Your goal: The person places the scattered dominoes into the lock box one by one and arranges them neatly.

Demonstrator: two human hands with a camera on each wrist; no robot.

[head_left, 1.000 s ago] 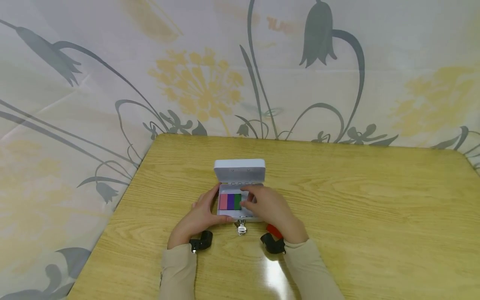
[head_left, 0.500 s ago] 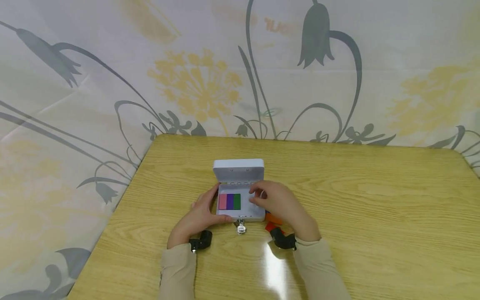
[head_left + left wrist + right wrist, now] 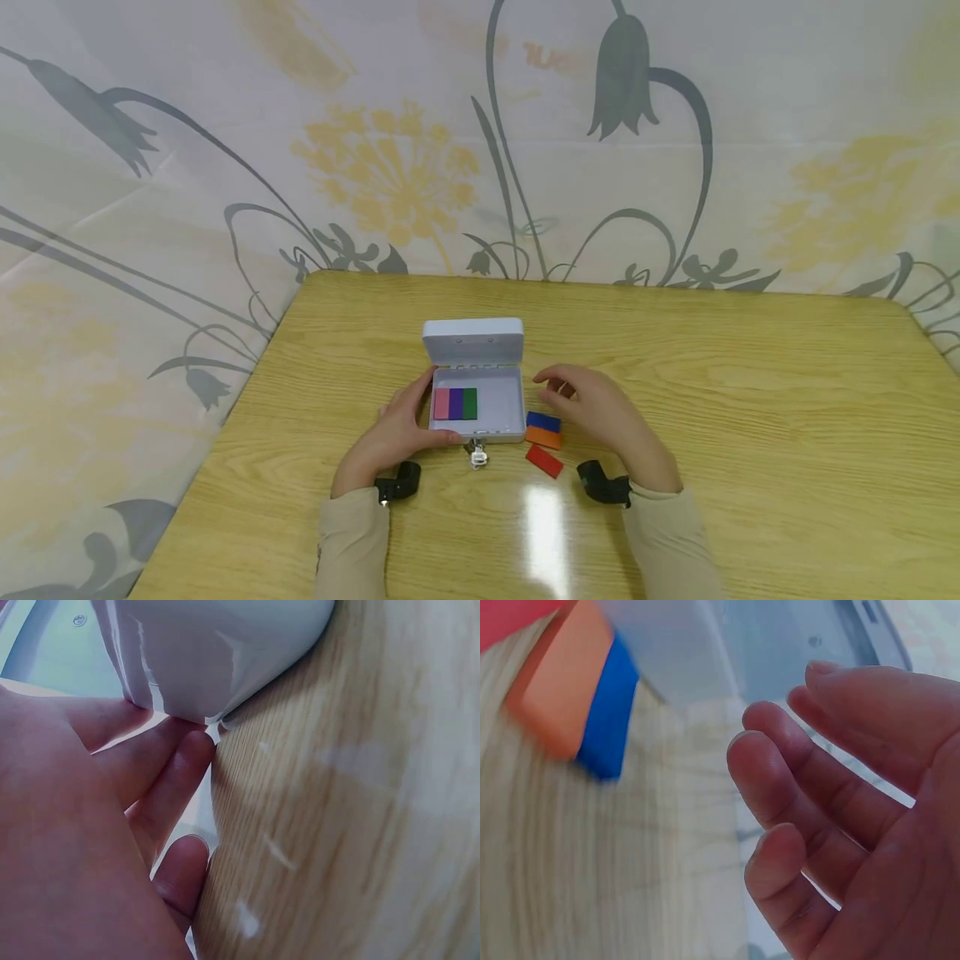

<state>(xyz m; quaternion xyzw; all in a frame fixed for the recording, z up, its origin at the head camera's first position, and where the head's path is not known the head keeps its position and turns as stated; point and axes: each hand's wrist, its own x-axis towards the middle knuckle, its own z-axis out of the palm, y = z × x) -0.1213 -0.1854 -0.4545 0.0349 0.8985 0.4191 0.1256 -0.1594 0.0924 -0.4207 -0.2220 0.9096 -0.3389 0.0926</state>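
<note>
A small white lidded metal box [image 3: 501, 400] stands with its lid [image 3: 472, 342] raised. Pink [image 3: 442, 403], purple [image 3: 456, 403] and green [image 3: 470, 403] flat rectangular blocks lie side by side at its left inside. My left hand [image 3: 397, 425] holds the box from the left, thumb along the front rim and fingers at the side and back; in the left wrist view, fingertips [image 3: 196, 746] touch its lower corner. My right hand [image 3: 596, 408] hovers right of the box, fingers loosely bent around nothing. Below it lie blue [image 3: 543, 421], orange [image 3: 543, 437] and red [image 3: 544, 461] blocks.
Shiny keys [image 3: 477, 454] hang at the box's front. The wood-grain table [image 3: 750, 433] extends far to the right, and a flower-print cloth [image 3: 420, 125] rises behind its back edge. A black camera mount [image 3: 602, 483] sits on the right wrist.
My right hand has come out of the box and moved right over the table, uncovering the blue, orange and red blocks. My left hand keeps its hold on the box.
</note>
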